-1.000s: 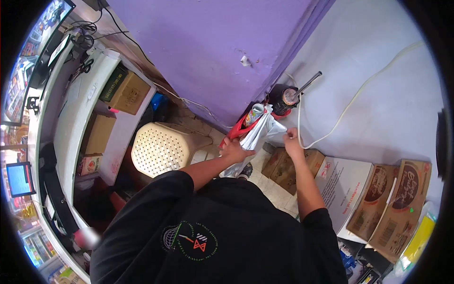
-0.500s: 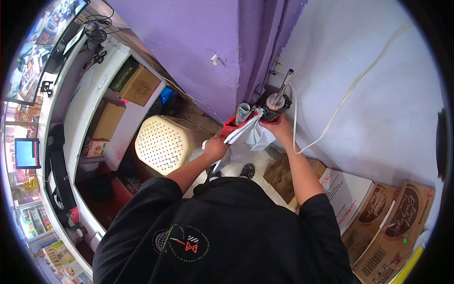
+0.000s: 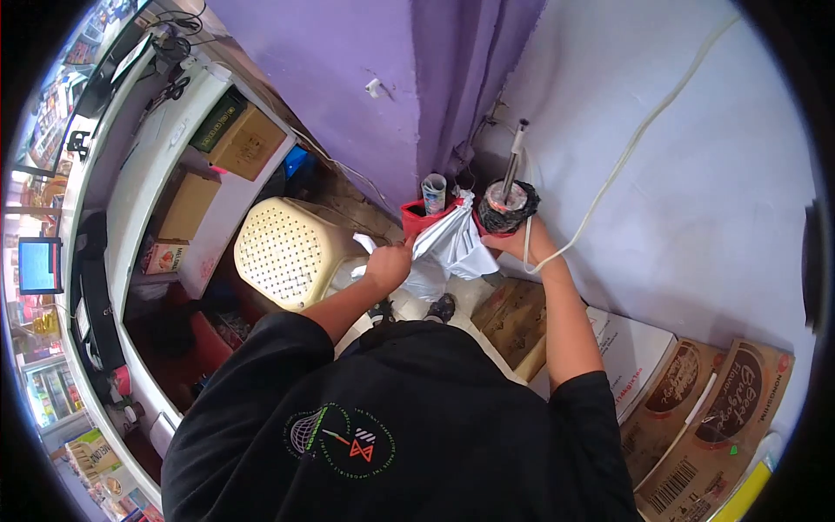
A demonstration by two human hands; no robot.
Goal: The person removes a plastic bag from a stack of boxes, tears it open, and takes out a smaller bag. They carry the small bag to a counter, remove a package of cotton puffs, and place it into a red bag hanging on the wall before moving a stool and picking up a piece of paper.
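Note:
My left hand (image 3: 389, 265) is closed on the edge of a crumpled white plastic bag (image 3: 450, 239), right beside a red container (image 3: 419, 219). A rolled printed tube (image 3: 433, 193) stands up from the red container. My right hand (image 3: 515, 242) wraps the lower side of a round bundle in black plastic (image 3: 515, 217); a bit of red shows under its fingers, most of which are hidden. A metal rod (image 3: 511, 170) with a pale upper part sticks up from the bundle. The white bag hangs between both hands.
A cream perforated stool (image 3: 283, 252) stands at the left, beside white shelving (image 3: 170, 130) with cardboard boxes (image 3: 248, 143). Cartons (image 3: 713, 418) line the right wall. A pale cable (image 3: 639, 139) hangs down near my right hand. A purple pillar (image 3: 348, 52) rises ahead.
The red container and the black bundle now stand further apart, with the white bag stretched more openly between them. My left hand has shifted slightly left. The view has turned a little.

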